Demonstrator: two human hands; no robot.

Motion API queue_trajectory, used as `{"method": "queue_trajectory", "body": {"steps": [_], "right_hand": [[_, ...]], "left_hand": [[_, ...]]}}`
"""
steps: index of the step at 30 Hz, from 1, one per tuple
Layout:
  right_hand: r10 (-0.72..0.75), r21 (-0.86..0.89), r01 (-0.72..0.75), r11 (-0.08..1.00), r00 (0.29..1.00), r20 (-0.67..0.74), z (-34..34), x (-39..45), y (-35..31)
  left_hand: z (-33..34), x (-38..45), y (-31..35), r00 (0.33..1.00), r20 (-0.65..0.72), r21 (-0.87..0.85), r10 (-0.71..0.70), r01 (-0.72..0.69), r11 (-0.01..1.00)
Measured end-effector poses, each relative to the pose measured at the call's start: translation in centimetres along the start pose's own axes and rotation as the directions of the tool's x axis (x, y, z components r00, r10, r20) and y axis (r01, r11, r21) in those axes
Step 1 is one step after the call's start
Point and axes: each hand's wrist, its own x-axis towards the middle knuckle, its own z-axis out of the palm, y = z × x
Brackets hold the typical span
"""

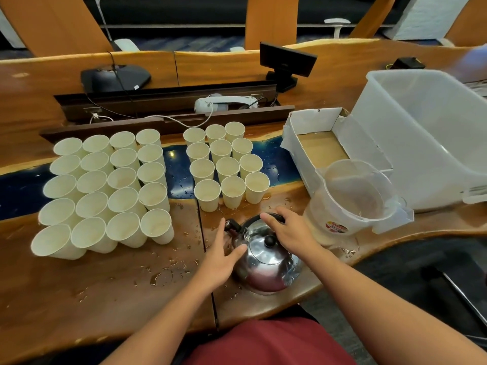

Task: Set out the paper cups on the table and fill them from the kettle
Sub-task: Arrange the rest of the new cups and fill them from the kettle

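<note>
Even, fairly bright indoor light from above me, soft short shadows, glare spots on the kettle (pixel 266 256) and the wet table (pixel 110 291), heavy wide-angle bending at the edges, overall slightly soft, blur smear at the upper right corner.

A: What's on the right side?
B: Clear plastic pitcher (pixel 353 198) near the edge, open white cardboard box (pixel 320 143) just behind it, big translucent bin (pixel 432 138) beside that.
A: Back of the desk?
B: Black conference speaker (pixel 116 79), small black display on a stand (pixel 287 61), white cable (pixel 184 122) in the trough.
</note>
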Motion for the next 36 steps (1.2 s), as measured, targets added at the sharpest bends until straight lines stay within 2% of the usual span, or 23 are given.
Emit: {"method": "queue_trajectory", "body": {"steps": [4, 7, 9, 11, 14, 17, 19, 24, 27, 31, 34, 36], "right_hand": [[0.026, 0.026, -0.027, 0.999, 0.999, 0.03, -0.6, -0.4, -0.6], [0.029, -0.021, -0.027, 0.999, 0.998, 0.062, -0.9, -0.8, -0.7], [-0.03, -0.071, 0.033, 0.997, 0.999, 0.037, -1.6, -1.5, -1.0], [-0.152, -0.083, 0.149, 0.985, 0.988, -0.035, -3.0, -2.7, -1.8], [-0.341, -0.071, 0.333, 0.94, 0.917, -0.21, -6.2, -4.6, -3.1], [-0.441, -0.157, 0.413, 0.897, 0.823, -0.358, -9.7, -5.1, -2.8], [-0.436, -0.173, 0.402, 0.899, 0.795, -0.421, -11.8, -4.8, -2.1], [-0.34, -0.17, 0.295, 0.94, 0.8, -0.495, -15.8, -3.2, 0.0], [-0.285, -0.139, 0.249, 0.959, 0.842, -0.458, -17.0, -2.6, 1.0], [-0.425, -0.173, 0.389, 0.905, 0.81, -0.403, -16.8, -2.0, 0.7], [-0.515, -0.154, 0.492, 0.857, 0.806, -0.291, -15.8, -1.2, -0.2], [-0.539, -0.1, 0.529, 0.842, 0.827, -0.16, -15.4, -1.1, -1.2]], "left_hand": [[-0.4, 0.0, 1.0, 1.0, 0.008, 0.05, -0.017, 0.017, 0.999], [-0.5, -0.2, 2.0, 0.996, -0.078, 0.16, 0.034, -0.021, 0.987], [-0.5, -0.6, 2.9, 0.979, -0.178, 0.266, 0.1, -0.05, 0.963], [-0.1, -1.1, 4.0, 0.953, -0.212, 0.455, 0.216, -0.099, 0.885], [1.5, -1.4, 5.6, 0.916, -0.137, 0.635, 0.377, -0.211, 0.743], [3.2, -1.1, 6.9, 0.911, -0.004, 0.693, 0.413, -0.296, 0.658], [4.0, -0.5, 7.4, 0.922, 0.03, 0.717, 0.387, -0.29, 0.634], [4.6, 0.8, 9.2, 0.94, 0.029, 0.728, 0.34, -0.253, 0.637], [4.4, 2.2, 9.8, 0.97, 0.018, 0.715, 0.243, -0.182, 0.675], [3.9, 3.6, 10.9, 0.995, -0.022, 0.61, 0.1, -0.066, 0.789], [3.6, 3.7, 11.3, 0.998, -0.008, 0.573, 0.058, -0.043, 0.818], [3.6, 3.2, 12.0, 0.998, 0.008, 0.592, 0.057, -0.051, 0.804]]}}
